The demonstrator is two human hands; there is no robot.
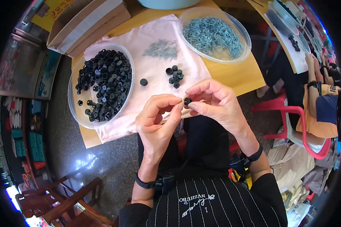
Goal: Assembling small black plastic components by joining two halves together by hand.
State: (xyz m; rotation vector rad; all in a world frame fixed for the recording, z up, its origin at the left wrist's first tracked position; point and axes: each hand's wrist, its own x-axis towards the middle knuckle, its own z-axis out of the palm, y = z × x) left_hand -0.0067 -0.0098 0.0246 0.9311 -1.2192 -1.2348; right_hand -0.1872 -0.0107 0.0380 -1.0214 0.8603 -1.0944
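The right hand (pixel 221 106) pinches a small black piece (pixel 187 101) between thumb and fingers. The left hand (pixel 155 113) has its fingertips close together right at the piece; I can't tell what they grip. Just ahead, black caps (pixel 174 80) sit on a pink cloth (pixel 151 70). Farther out are loose metal bits (pixel 161 50), then a tub (pixel 69 102) of black parts (pixel 110 83) on the left of the table (pixel 250 73).

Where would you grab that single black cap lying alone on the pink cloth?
Probably pinch the black cap from above, at opposite sides of its round outline: bare pink cloth surrounds it, so nothing seems to block either side. The left hand is nearer.
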